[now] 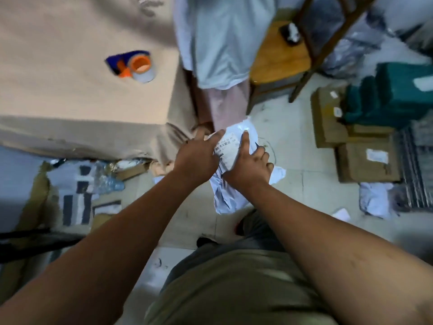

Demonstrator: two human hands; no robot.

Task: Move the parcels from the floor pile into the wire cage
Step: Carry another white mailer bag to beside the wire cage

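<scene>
Parcel handling, mid-scene: holding a white plastic parcel (234,151) up over the tiled floor (293,141), with its printed label turned upward. Gripping its right edge with the right hand (251,166), laying the thumb along the label and curling the other fingers round the plastic. Touching its left edge with the left hand (199,156), stretching the fingers out nearly straight and close together; not managing to tell, through the blur, whether anything is pinching from beneath. Letting crumpled white plastic trail nearer, below the wrists; not telling whether one parcel or two. Standing well apart from the wire cage (419,165) at the right edge. Looking across at brown cardboard boxes (367,163) just left of the cage, green packages (396,99) just beyond them, and another white parcel (375,200) on the floor, nearer than the boxes. Facing, on the left, a table (70,102) under beige cloth, bearing a blue-and-orange tape dispenser (131,64). Facing also, at the far middle, another person (222,43) in a pale garment, beside a wooden chair (281,57).
</scene>
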